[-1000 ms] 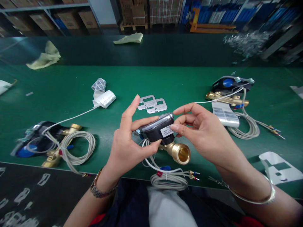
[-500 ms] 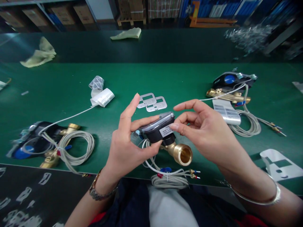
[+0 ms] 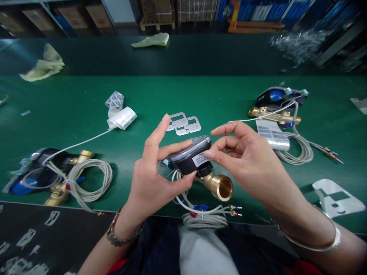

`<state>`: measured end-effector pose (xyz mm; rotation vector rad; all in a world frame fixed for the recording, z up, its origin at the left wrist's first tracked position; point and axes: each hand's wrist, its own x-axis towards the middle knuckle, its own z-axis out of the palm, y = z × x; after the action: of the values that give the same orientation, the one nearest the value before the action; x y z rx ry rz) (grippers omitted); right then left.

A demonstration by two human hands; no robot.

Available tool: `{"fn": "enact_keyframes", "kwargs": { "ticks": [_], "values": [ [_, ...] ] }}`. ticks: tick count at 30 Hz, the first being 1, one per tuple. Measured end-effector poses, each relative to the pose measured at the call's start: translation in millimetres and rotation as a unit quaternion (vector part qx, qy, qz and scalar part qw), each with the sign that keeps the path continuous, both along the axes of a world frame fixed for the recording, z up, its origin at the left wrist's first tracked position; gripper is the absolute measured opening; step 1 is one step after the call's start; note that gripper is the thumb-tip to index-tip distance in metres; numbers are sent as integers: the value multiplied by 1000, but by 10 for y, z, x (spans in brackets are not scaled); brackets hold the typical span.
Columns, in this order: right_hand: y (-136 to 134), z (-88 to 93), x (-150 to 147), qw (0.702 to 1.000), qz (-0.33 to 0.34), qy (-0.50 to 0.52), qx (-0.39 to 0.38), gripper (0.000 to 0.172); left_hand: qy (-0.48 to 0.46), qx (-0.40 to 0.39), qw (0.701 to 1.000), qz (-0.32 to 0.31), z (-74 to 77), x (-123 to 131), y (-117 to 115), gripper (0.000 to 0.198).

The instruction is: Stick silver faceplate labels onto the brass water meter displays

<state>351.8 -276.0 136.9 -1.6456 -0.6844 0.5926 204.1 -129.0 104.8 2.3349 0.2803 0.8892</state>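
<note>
Now my left hand (image 3: 153,173) grips the meter (image 3: 184,164) over the green table (image 3: 200,95), index finger raised; my right hand (image 3: 243,158) slants inward, half curled, thumb at the label (image 3: 200,159), any pinch unclear from here.

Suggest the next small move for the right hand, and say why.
Perhaps smooth the white label with the right hand: its thumb tip is at the label's right edge, and the left hand grips the black housing, which should steady it.
</note>
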Motion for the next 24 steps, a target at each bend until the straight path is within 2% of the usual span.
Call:
{"fn": "enact_keyframes", "kwargs": {
  "ticks": [3, 5, 11, 13, 16, 18, 21, 23, 24],
  "values": [
    [0, 0, -16, 1000, -12, 1, 0, 35, -4, 49, 999, 3, 28, -1, 1, 74],
    [-4, 1, -25, 1000, -17, -4, -2, 35, -7, 60, 998, 2, 43, 3, -6, 66],
    [-21, -15, -119, 997, -34, -68, -24, 34, -13, 44, 999, 0, 63, 16, -41, 80],
    [-13, -54, -118, 990, -49, -127, -36, 41, -15, 41, 999, -8, 70, 13, -42, 84],
    [-5, -126, 10, 969, -91, -221, -66, 62, -7, 47, 999, 1, 86, 15, -41, 91],
    [-32, -147, 139, 965, -116, -224, -72, 66, 4, 47, 999, 18, 95, 35, -63, 95],
    [-149, -131, 229, 991, -47, -115, -41, 57, 13, 36, 999, 18, 98, 106, -160, 95],
    [-259, -144, 192, 995, 29, -84, -45, 65, 17, 22, 1000, -10, 101, 168, -235, 94],
    [-313, -176, 163, 991, 51, -103, -62, 74, 23, 4, 999, -31, 106, 198, -253, 95]
  ]
}}
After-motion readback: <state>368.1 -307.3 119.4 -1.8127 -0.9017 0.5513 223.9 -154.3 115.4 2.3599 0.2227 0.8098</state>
